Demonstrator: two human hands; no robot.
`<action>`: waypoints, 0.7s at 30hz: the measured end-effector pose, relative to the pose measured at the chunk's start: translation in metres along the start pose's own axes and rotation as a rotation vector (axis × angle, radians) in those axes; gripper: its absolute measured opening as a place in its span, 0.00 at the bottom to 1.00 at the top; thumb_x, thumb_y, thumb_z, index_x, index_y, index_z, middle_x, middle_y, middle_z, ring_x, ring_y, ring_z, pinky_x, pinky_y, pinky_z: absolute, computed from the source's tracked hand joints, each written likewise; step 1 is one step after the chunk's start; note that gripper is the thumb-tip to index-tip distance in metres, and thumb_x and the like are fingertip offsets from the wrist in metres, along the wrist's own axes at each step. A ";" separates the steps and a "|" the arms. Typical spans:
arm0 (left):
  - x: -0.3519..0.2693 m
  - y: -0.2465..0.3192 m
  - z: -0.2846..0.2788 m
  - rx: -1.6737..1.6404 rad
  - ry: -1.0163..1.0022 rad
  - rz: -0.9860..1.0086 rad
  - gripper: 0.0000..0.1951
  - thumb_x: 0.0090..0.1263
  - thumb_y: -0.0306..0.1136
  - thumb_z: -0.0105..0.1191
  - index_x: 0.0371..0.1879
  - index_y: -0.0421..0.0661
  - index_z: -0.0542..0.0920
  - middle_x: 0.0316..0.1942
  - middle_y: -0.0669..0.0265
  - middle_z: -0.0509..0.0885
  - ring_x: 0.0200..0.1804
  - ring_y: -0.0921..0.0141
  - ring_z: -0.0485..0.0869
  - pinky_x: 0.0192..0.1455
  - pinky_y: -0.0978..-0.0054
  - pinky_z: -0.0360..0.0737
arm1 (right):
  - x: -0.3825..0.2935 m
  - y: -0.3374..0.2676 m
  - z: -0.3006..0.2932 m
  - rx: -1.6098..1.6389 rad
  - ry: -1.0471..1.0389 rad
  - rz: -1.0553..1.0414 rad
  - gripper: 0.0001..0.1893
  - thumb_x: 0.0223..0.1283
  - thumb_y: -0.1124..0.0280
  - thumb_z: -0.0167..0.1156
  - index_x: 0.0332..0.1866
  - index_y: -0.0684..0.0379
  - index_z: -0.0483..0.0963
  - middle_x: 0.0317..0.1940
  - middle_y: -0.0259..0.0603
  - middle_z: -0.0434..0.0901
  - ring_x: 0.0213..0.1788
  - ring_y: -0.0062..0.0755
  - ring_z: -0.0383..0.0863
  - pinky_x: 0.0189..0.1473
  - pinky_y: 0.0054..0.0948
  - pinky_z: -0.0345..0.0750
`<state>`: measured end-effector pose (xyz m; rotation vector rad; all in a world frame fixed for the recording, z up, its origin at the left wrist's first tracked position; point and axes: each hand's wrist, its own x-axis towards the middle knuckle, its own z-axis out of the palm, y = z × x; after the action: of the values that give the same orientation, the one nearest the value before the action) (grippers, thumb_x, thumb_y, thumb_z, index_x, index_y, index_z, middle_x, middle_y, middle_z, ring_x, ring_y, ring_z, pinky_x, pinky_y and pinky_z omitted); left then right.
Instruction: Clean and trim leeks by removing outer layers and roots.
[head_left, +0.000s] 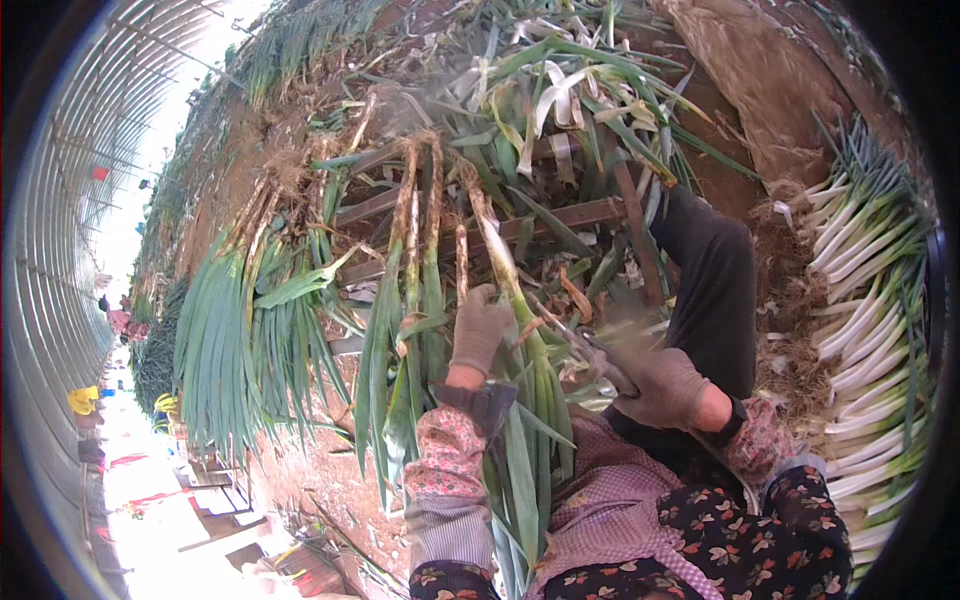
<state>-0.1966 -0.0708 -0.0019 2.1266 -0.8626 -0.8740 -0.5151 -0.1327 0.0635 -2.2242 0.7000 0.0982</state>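
My left hand (480, 330), in a brownish work glove, closes around a Welsh onion stalk (461, 259) whose root end points away from me. Just right of it lies a thicker onion (496, 244) with a peeled white section, its green leaves hanging towards my lap. My right hand (664, 388), also gloved, grips a metal blow gun (600, 356) with a thin nozzle aimed at that onion; a hose runs back past my wrist. Blurred spray or dust hangs near the tool. More unpeeled onions (409, 225) lie left of my left hand across a rusty metal frame (562, 219).
A large bunch of onions (217, 322) hangs over the frame's left side. Stripped leaves (562, 90) pile up beyond it. Rows of peeled white onions (862, 322) lie at the right, near brown sheeting (757, 82). People (124, 319) are far off at left, under a hooped roof.
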 end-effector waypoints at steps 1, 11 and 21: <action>-0.003 0.002 0.003 -0.005 0.033 0.045 0.29 0.60 0.33 0.61 0.64 0.40 0.78 0.42 0.53 0.89 0.46 0.58 0.89 0.54 0.64 0.82 | 0.001 0.000 0.001 0.005 -0.007 0.008 0.26 0.56 0.57 0.70 0.51 0.63 0.70 0.37 0.55 0.84 0.42 0.61 0.86 0.45 0.53 0.80; -0.005 0.108 -0.026 0.538 0.038 0.207 0.27 0.64 0.35 0.56 0.66 0.48 0.76 0.39 0.44 0.89 0.42 0.47 0.89 0.48 0.49 0.83 | 0.009 0.003 0.007 -0.071 -0.013 -0.046 0.25 0.57 0.57 0.68 0.51 0.64 0.71 0.35 0.53 0.84 0.41 0.59 0.87 0.45 0.51 0.81; 0.012 0.138 -0.057 -0.614 0.286 0.319 0.23 0.71 0.33 0.60 0.62 0.39 0.76 0.38 0.66 0.86 0.37 0.74 0.84 0.40 0.75 0.82 | 0.004 0.013 -0.006 -0.032 0.086 0.099 0.24 0.62 0.62 0.64 0.63 0.54 0.71 0.46 0.47 0.76 0.47 0.52 0.83 0.46 0.43 0.81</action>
<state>-0.1893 -0.1379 0.1318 1.4809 -0.6510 -0.5548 -0.5192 -0.1455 0.0575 -2.2345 0.8611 0.0638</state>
